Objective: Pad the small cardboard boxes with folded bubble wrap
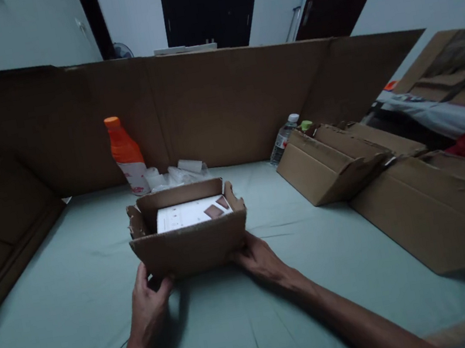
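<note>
An open-topped cardboard box (195, 248) is gripped at its two lower front corners, near the middle of the pale green cloth (313, 255). Inside it lies a white printed carton (181, 215) with brown shapes at its right end. My left hand (148, 298) has its thumb on the front corner, with the fingers partly hidden along the left side. On the opposite corner, my right hand (258, 257) holds the box with thumb in front and fingers mostly out of sight behind. Whether the box touches the cloth cannot be made out.
Behind the box stand an orange bottle (126, 153) and crumpled clear plastic (185, 172). A clear water bottle (284, 140) is near more cardboard boxes (329, 164) on the right. A tall cardboard wall (229, 103) closes the back; a folded cardboard piece (3, 218) leans at left.
</note>
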`<action>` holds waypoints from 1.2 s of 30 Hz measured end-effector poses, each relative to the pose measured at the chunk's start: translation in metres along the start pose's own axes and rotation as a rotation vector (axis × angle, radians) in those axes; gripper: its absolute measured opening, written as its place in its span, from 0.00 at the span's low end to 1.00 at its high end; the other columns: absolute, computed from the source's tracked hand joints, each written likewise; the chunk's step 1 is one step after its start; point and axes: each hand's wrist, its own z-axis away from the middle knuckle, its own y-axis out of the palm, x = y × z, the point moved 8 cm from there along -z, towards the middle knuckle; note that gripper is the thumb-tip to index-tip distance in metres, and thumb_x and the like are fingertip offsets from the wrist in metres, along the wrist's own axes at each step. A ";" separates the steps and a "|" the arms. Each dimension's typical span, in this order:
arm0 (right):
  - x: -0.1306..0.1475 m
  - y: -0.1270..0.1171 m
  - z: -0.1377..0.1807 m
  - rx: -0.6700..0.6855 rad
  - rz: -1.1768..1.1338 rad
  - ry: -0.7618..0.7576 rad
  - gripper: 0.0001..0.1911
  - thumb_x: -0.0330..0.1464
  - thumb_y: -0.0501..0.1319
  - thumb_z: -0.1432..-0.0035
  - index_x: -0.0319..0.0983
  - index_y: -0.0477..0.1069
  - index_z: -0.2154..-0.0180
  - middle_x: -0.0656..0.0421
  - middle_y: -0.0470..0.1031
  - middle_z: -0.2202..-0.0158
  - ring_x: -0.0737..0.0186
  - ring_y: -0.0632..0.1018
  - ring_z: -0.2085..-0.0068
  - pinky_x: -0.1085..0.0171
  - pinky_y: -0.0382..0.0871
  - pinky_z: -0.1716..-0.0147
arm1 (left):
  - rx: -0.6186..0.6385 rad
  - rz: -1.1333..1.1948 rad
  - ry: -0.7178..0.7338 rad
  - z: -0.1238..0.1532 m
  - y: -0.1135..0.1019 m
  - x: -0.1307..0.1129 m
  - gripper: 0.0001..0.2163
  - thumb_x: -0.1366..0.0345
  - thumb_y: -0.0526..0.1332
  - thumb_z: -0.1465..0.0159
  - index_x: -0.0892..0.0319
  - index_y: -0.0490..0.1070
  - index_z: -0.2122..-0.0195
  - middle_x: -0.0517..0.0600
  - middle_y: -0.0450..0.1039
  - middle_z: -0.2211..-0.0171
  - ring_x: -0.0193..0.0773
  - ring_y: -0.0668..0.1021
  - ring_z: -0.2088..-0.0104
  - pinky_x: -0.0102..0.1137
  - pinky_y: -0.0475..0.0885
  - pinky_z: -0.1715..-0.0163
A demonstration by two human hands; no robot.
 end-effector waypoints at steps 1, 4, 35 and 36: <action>0.003 0.002 -0.014 0.009 -0.005 -0.016 0.21 0.39 0.63 0.42 0.36 0.70 0.49 0.49 0.79 0.53 0.50 0.78 0.56 0.53 0.73 0.57 | -0.026 -0.005 0.011 -0.009 -0.001 -0.002 0.27 0.53 0.66 0.46 0.58 0.68 0.47 0.54 0.76 0.55 0.48 0.78 0.54 0.39 0.72 0.54; 0.009 0.004 -0.051 0.029 -0.044 -0.101 0.24 0.32 0.62 0.43 0.36 0.68 0.44 0.47 0.78 0.50 0.49 0.78 0.53 0.53 0.72 0.54 | -0.092 -0.046 0.036 -0.038 -0.003 -0.004 0.26 0.52 0.66 0.47 0.58 0.68 0.49 0.52 0.75 0.58 0.44 0.77 0.59 0.37 0.72 0.58; 0.010 -0.011 0.095 0.217 0.164 -0.282 0.10 0.26 0.58 0.36 0.39 0.75 0.55 0.55 0.81 0.56 0.57 0.78 0.54 0.53 0.66 0.49 | -0.204 -0.340 0.322 0.019 -0.012 -0.025 0.37 0.57 0.64 0.39 0.53 0.53 0.30 0.58 0.58 0.32 0.57 0.67 0.35 0.50 0.69 0.40; 0.011 -0.006 0.098 0.236 0.135 -0.279 0.10 0.27 0.58 0.35 0.39 0.74 0.54 0.55 0.81 0.55 0.57 0.78 0.53 0.53 0.67 0.48 | -0.111 -0.358 0.397 0.035 -0.003 -0.031 0.34 0.59 0.63 0.38 0.52 0.55 0.31 0.58 0.61 0.33 0.56 0.68 0.36 0.51 0.69 0.40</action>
